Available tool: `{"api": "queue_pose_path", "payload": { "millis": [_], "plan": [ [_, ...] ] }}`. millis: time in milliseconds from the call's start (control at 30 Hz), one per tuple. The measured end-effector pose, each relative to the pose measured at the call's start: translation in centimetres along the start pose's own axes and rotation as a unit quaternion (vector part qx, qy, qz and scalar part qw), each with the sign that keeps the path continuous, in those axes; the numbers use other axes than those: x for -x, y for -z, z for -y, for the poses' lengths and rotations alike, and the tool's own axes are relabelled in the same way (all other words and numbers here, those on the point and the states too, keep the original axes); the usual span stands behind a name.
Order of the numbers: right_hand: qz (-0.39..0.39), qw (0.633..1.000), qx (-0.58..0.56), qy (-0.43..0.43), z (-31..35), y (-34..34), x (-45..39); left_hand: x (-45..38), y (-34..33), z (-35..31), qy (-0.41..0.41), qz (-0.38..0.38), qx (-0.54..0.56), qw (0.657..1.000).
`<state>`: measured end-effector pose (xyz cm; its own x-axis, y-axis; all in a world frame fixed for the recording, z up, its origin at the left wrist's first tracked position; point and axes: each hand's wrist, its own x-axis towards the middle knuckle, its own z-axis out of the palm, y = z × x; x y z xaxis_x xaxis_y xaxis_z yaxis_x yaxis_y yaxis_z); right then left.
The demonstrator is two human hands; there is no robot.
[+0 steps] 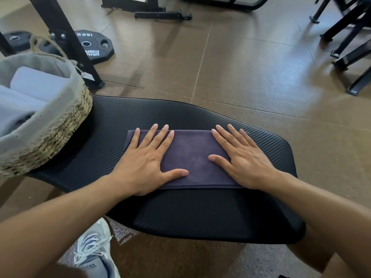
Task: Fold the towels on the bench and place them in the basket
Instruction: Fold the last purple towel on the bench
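Dark purple towel (pixel 190 157) lies folded into a flat rectangle at centre frame on the black padded worktop (pixel 200 213). Both hands flat on it, fingers straight and spread, gripping nothing: left hand (pixel 146 163) on the towel's left end, right hand (pixel 241 159) on its right end. Looks like pressing to flatten layers and set the crease, so the fold holds when lifted. Woven basket (pixel 60 133) with grey cloth liner sits at left of frame on the worktop's left end, close by for a short carry; pale folded towels (pixel 36 85) already inside. Judgement: fold near done or one more fold left, then transfer. Weight plate (pixel 90 45) on floor, upper left.
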<state>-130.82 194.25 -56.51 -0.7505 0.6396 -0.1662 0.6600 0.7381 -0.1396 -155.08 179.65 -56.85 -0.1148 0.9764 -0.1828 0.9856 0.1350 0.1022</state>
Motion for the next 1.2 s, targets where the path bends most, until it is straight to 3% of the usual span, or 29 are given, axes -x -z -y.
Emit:
{"api": "queue_pose_path", "payload": {
  "millis": [167,300,433,500,633,700,833,967,1067,1200],
  "plan": [
    [-0.071,0.99,-0.072,-0.1,-3.1,1.2,-0.2,0.3,0.3,0.4,0.02,0.008,0.003,1.0],
    [0.035,0.985,-0.084,-0.149,-5.2,4.3,-0.9,0.0,0.4,0.4,0.015,0.027,0.01,0.999],
    [0.036,0.972,-0.16,-0.171,-4.7,5.3,-1.3,-0.2,0.7,0.4,0.016,0.039,0.011,0.999],
    [0.04,0.941,-0.284,-0.179,-4.1,5.5,-1.0,-0.1,0.8,0.3,0.018,0.04,0.008,0.999],
    [0.079,0.816,-0.541,-0.188,-3.5,6.4,-0.2,-0.1,0.8,0.0,0.031,0.038,0.021,0.999],
    [0.069,0.781,-0.59,-0.192,-3.5,7.2,0.1,-0.1,1.0,-0.2,0.038,0.038,0.046,0.998],
    [-0.009,0.752,-0.619,-0.226,-4.5,9.4,0.2,0.2,2.3,-0.8,0.036,0.033,0.099,0.994],
    [-0.038,0.752,-0.616,-0.231,-4.6,10.8,0.4,0.5,3.5,0.3,0.038,0.007,0.19,0.981],
    [-0.038,0.761,-0.614,-0.205,-2.6,11.1,0.2,0.6,4.4,1.5,0.084,-0.05,0.282,0.954],
    [-0.029,0.825,-0.544,-0.149,1.9,10.1,-1.0,0.5,5.9,2.6,0.183,-0.1,0.409,0.888]
  ]
}}
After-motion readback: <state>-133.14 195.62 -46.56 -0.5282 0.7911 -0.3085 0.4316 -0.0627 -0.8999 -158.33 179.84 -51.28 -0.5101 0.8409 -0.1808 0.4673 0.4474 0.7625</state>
